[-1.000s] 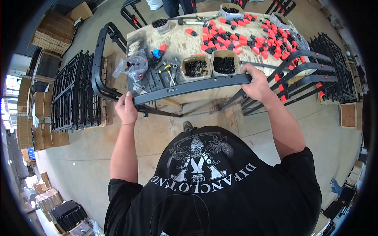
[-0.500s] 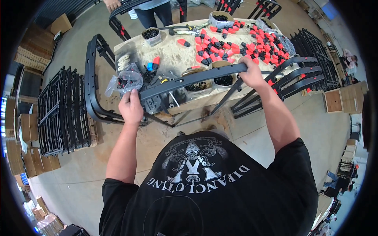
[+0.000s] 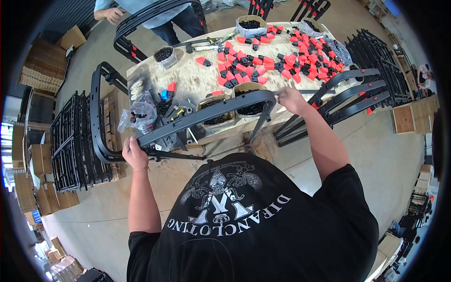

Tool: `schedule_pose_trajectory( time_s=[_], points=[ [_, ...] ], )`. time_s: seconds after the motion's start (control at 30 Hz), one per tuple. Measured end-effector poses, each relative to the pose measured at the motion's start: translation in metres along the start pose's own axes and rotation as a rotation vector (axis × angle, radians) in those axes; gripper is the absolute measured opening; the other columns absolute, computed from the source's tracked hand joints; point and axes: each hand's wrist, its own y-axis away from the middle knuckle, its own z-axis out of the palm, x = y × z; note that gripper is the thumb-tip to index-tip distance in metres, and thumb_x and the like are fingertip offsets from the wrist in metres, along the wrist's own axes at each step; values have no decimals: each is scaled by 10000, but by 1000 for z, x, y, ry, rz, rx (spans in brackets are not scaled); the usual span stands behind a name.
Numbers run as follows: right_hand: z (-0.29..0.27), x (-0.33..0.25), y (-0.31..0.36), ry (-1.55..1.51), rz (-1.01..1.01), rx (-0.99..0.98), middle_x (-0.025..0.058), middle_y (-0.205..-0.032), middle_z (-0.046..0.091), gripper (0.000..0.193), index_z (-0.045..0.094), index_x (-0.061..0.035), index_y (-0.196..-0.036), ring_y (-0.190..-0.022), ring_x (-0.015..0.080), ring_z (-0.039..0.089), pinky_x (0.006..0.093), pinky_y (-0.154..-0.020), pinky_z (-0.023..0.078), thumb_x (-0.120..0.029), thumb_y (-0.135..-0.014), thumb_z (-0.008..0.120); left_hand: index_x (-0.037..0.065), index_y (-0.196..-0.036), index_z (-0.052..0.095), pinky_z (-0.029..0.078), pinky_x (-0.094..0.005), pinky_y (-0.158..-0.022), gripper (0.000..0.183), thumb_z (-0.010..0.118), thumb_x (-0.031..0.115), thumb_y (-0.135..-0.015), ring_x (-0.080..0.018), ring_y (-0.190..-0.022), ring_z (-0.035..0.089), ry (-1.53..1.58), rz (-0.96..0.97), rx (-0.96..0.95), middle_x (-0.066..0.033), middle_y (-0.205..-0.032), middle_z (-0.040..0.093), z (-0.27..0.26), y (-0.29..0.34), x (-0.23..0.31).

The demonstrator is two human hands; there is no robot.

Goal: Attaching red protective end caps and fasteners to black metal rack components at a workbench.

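A long black metal frame (image 3: 206,113) with a rounded corner slants in front of me, over the near edge of the table. My left hand (image 3: 135,154) is closed around its lower left end. My right hand (image 3: 292,100) is beside the rounded corner at the right, its fingers pinched together. Whether the fingertips hold something small or only touch the frame, I cannot make out. Just beyond the bar are open boxes of small black parts (image 3: 250,107), a clear plastic bag (image 3: 143,113) and some hand tools (image 3: 179,113).
The wooden table (image 3: 188,75) bears many red-and-black plastic pieces (image 3: 242,66) and a tub of black parts (image 3: 164,56). More black frames (image 3: 357,98) lean at the right; others are stacked (image 3: 70,141) at the left. Across the table stands another person (image 3: 162,19).
The frame has shifted left and toward me with my left hand. My right hand has slid to the end of its rounded corner. The person across has moved left.
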Motion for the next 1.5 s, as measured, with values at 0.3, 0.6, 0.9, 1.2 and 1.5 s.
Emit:
schedule_pose_trajectory(
  time_s=[0.3,0.6,0.9,1.2,1.5],
  points=[
    [78,-26,-105,-6,-305,-375,162,-981,715,276,725,-7,-1042,-889,291,696,395,-815,545,-217,-872,673,-73,-1223,557,457,-319,-938,359,520,239,-1050,-181,-1064,543,-136,-108,398,-121,-1165,583,-3,53,-5],
    [97,-28,-116,786,-837,-561,163,-957,699,230,712,-56,-961,-956,359,654,472,-813,546,-226,-853,602,-35,-1127,663,473,-426,-941,481,541,409,-990,-262,-988,639,-866,-1055,-210,-188,-1028,706,-49,319,-63],
    [88,-24,-132,485,-605,-531,208,-1041,724,377,730,-22,-1096,-1019,385,682,430,-883,537,-295,-844,666,-22,-1071,669,518,-401,-800,357,599,314,-969,-229,-886,647,-610,-1193,-208,-121,-946,702,-65,412,-67],
    [71,-28,-113,-554,135,-539,55,-852,672,299,693,-31,-1029,-713,145,622,316,-661,513,-314,-947,645,-17,-1041,671,533,-350,-693,268,622,231,-953,-182,-794,650,-394,-1239,-2,-82,-896,695,1,338,-7],
    [16,-19,-47,-1178,328,-298,38,-841,630,171,581,-113,-966,-666,172,571,318,-580,414,-262,-953,497,-18,-1098,669,535,-288,-761,242,668,166,-941,-151,-839,674,-191,-695,-269,-82,-921,710,101,192,-23]
  ],
)
